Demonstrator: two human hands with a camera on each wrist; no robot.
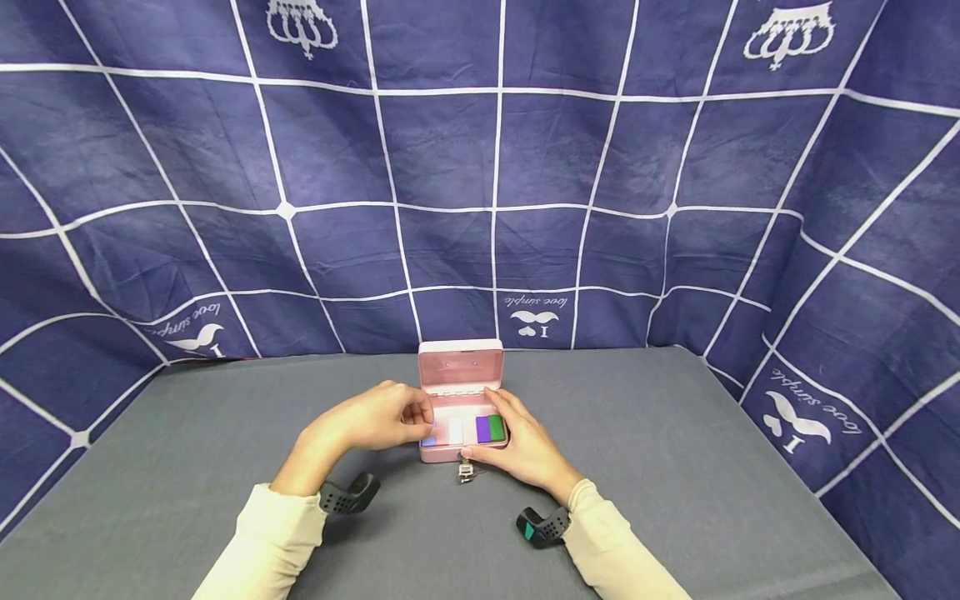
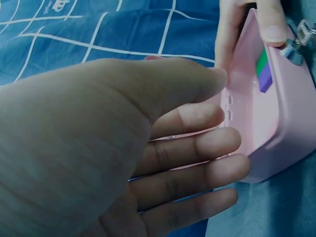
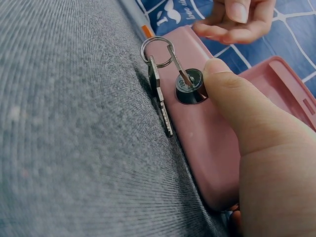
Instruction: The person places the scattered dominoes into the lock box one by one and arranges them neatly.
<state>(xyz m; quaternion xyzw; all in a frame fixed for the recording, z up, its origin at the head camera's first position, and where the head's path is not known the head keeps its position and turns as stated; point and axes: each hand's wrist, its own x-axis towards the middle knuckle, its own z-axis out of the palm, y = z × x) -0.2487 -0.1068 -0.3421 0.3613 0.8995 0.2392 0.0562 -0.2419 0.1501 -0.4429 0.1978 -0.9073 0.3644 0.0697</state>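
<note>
A pink lock box (image 1: 440, 455) sits on the table with its lid (image 1: 461, 367) raised. Inside, at the right end, lie a purple block (image 1: 483, 429) and a green block (image 1: 497, 427); a blue piece (image 1: 428, 442) shows at the left end. My right hand (image 1: 521, 442) grips the box's right side, thumb (image 3: 224, 81) on the front beside the lock (image 3: 190, 88), fingers by the hinge side. A key stands in the lock, and a second key (image 3: 167, 118) hangs from the ring. At the left end hovers my left hand (image 1: 375, 417), its fingers (image 2: 197, 148) loosely extended, nothing visible between them.
Grey cloth covers the table (image 1: 637, 433). Behind it hangs a blue curtain (image 1: 450, 167) with white grid lines. Dark wrist straps (image 1: 350, 494) are on both wrists. A small orange piece (image 3: 147, 31) shows beside the box's far corner in the right wrist view.
</note>
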